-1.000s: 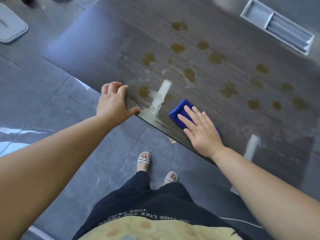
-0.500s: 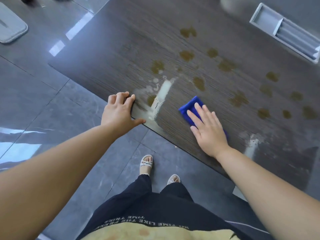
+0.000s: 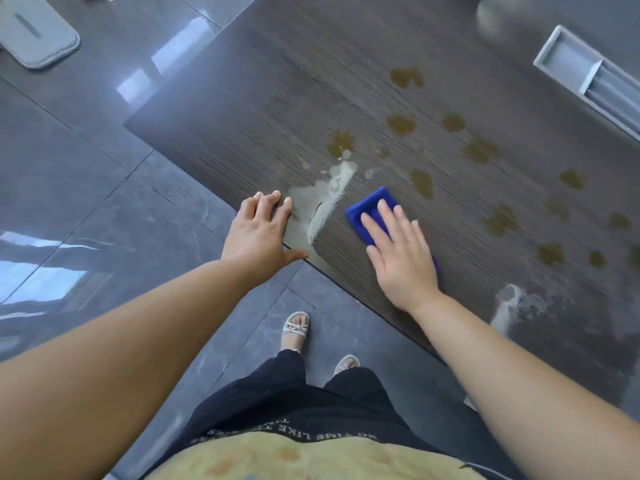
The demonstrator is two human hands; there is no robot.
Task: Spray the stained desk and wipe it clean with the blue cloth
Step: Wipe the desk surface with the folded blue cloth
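Against half a second ago, my right hand (image 3: 401, 261) has carried the blue cloth (image 3: 370, 207) a little to the left along the near edge of the worktop (image 3: 277, 98), closer to the pale wet streak (image 3: 334, 187). The lower end of that streak now shows fine brushed lines. My left hand (image 3: 258, 233) has stayed at the near edge, though its fingers lie flatter on the top than before.

The right hand is flat, fingers straight and slightly spread, pressing the cloth down on the worktop. Only the far end of the cloth and a sliver by the wrist show past the hand. The left hand holds nothing. Its fingers rest on top at the edge and the thumb points out along it.

Brownish stains (image 3: 407, 77) are scattered over the middle and right of the worktop, all beyond or to the right of the cloth. A second pale wet patch (image 3: 512, 303) sits at the near edge on the right. A grey recessed tray (image 3: 568, 64) is set into the far right part.

The worktop is dark wood-grain laminate with fine lines. The floor (image 3: 86, 202) is glossy dark grey tile with window glare. A flat rounded grey object (image 3: 34, 29) lies on it at the upper left. Below I see white sandals (image 3: 294, 327) and dark trousers (image 3: 294, 393).
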